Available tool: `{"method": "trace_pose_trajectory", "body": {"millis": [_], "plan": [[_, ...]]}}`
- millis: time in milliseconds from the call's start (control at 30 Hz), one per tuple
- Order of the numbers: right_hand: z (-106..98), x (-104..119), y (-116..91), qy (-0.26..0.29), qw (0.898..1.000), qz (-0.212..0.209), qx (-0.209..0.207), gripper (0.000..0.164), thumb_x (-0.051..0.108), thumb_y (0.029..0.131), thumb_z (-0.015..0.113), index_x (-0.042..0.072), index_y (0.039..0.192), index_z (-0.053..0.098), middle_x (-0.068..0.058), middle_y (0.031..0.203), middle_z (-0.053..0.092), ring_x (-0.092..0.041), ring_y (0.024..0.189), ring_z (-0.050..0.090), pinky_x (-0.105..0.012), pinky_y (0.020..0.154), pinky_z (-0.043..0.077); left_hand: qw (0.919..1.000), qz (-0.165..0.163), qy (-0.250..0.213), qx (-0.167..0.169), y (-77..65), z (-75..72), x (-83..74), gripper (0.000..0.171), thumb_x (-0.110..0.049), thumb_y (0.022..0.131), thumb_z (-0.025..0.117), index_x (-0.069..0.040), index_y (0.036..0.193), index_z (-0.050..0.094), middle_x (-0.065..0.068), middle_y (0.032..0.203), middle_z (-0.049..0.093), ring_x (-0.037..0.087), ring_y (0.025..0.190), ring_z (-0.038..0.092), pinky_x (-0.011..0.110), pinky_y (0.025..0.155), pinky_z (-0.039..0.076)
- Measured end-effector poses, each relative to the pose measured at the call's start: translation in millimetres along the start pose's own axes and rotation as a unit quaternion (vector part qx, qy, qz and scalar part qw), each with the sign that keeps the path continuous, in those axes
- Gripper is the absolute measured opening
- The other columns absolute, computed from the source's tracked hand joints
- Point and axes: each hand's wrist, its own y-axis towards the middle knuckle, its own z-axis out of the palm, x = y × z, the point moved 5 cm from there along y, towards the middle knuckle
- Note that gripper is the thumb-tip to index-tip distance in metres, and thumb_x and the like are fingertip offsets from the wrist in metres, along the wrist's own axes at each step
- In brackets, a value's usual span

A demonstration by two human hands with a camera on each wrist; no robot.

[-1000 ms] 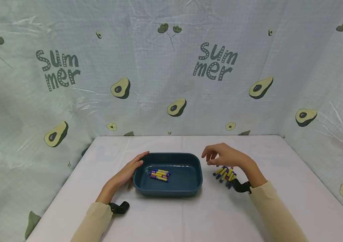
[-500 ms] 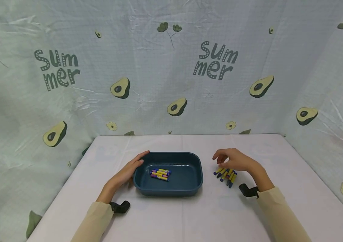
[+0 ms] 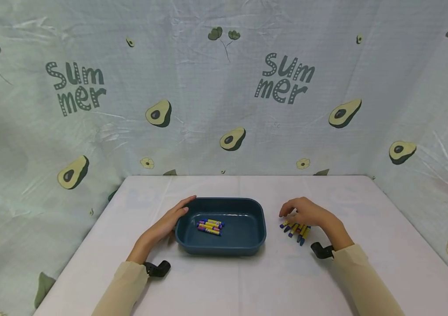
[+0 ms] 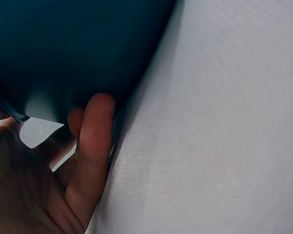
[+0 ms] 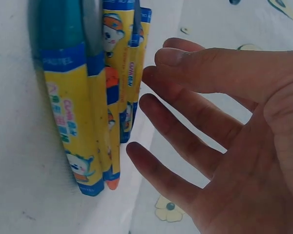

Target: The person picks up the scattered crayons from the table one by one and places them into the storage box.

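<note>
A dark teal tray [image 3: 243, 235] sits mid-table, with several yellow-wrapped pastel crayons [image 3: 210, 226] lying in its left half. At its left end my left hand [image 3: 166, 224] holds the rim, and in the left wrist view fingers [image 4: 95, 131] press against the tray's outer wall [image 4: 78, 44]. My right hand [image 3: 305, 212] hovers low over a loose pile of pastel crayons [image 3: 304, 235] to the right of the tray. In the right wrist view its fingers [image 5: 171, 131] are spread and loosely bent beside the crayons [image 5: 68, 112], nothing between them. The hand hides part of the pile.
A white cloth covers the table [image 3: 271, 281]. Behind it and at both sides hangs a pale curtain [image 3: 192, 87] printed with avocados and lettering. Each wrist wears a black camera, one at the left wrist [image 3: 157, 268] and one at the right [image 3: 322, 251].
My right hand has moved from beside the tray rightward and down to the crayon pile. The left hand and the tray have stayed in place.
</note>
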Motion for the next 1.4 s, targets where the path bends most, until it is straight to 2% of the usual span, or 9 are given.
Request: {"method": "trace_pose_trajectory", "body": {"millis": [233, 500, 833, 1200, 1400], "plan": [[7, -2, 2, 0.000, 1.000, 0.016, 0.017, 0.019, 0.001, 0.090, 0.071, 0.015, 0.101, 0.078, 0.002, 0.101, 0.075, -0.014, 0.095, 0.067, -0.041, 0.089, 0.059, 1.0000, 0.005, 0.002, 0.003, -0.4, 0.9, -0.8, 0.051, -0.031, 0.114, 0.030, -0.025, 0.165, 0.027, 0.010, 0.174, 0.019, 0.039, 0.161, 0.013, 0.067, 0.126, 0.009], [11, -2, 3, -0.009, 1.000, 0.016, 0.022, 0.019, 0.000, 0.090, 0.072, 0.016, 0.099, 0.078, 0.003, 0.097, 0.074, -0.012, 0.090, 0.066, -0.036, 0.084, 0.059, 0.9999, 0.012, 0.005, 0.004, -2.1, 1.2, -0.2, 0.051, -0.032, 0.114, 0.030, -0.023, 0.165, 0.027, 0.011, 0.174, 0.020, 0.040, 0.161, 0.014, 0.068, 0.125, 0.010], [14, -4, 4, -0.010, 0.999, 0.033, 0.028, 0.019, -0.001, 0.091, 0.071, 0.015, 0.098, 0.079, 0.003, 0.097, 0.074, -0.012, 0.089, 0.066, -0.038, 0.086, 0.060, 0.9999, 0.010, 0.000, 0.004, -2.7, 2.0, -1.8, 0.051, -0.031, 0.114, 0.029, -0.024, 0.165, 0.027, 0.010, 0.174, 0.019, 0.039, 0.161, 0.013, 0.067, 0.126, 0.009], [9, -1, 3, -0.020, 1.000, 0.012, 0.020, 0.022, -0.002, 0.092, 0.069, 0.018, 0.088, 0.078, 0.003, 0.095, 0.071, -0.010, 0.086, 0.063, -0.036, 0.084, 0.058, 0.9999, 0.016, 0.004, 0.002, -2.9, 1.1, -3.1, 0.051, -0.031, 0.114, 0.031, -0.023, 0.164, 0.028, 0.011, 0.173, 0.021, 0.039, 0.161, 0.014, 0.067, 0.126, 0.009], [8, 0, 2, -0.013, 0.999, 0.022, 0.022, 0.023, -0.003, 0.091, 0.069, 0.018, 0.087, 0.076, 0.008, 0.089, 0.071, -0.010, 0.084, 0.062, -0.035, 0.083, 0.057, 0.9999, 0.016, 0.005, 0.003, -3.0, 1.7, -3.0, 0.052, -0.032, 0.114, 0.031, -0.022, 0.164, 0.029, 0.011, 0.173, 0.021, 0.039, 0.160, 0.014, 0.067, 0.126, 0.009]]}}
